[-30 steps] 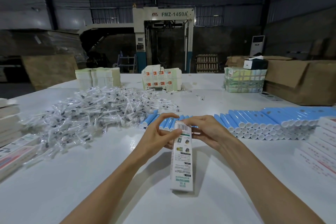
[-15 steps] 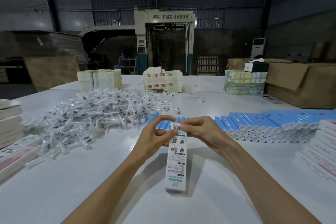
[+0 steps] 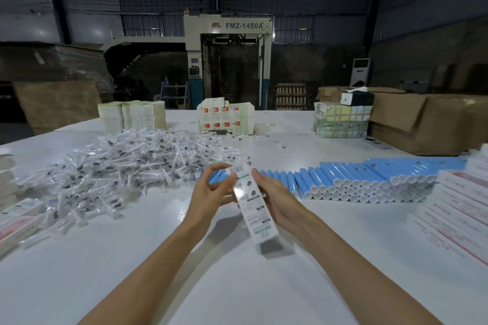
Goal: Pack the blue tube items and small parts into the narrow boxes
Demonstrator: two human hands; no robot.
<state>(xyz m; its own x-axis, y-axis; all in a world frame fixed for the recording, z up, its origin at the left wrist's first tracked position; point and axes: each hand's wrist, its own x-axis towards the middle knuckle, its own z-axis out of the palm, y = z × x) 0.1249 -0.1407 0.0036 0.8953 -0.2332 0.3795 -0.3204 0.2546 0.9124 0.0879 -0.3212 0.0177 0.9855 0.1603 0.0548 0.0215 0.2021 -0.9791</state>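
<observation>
Now | left hand point(image 3: 211, 194), right hand point(image 3: 276, 202) hold narrow box point(image 3: 252, 206) | print blurred | contents hidden

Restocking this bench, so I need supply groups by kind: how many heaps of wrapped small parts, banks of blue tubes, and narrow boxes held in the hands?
heap of wrapped small parts: 1
bank of blue tubes: 1
narrow box, held by left hand and right hand: 1
Total: 3

"FMZ-1450A" in grey letters beside a red logo on the cream machine point(image 3: 227, 26) at the back, print on the narrow box point(image 3: 252, 206) too blurred to read
</observation>
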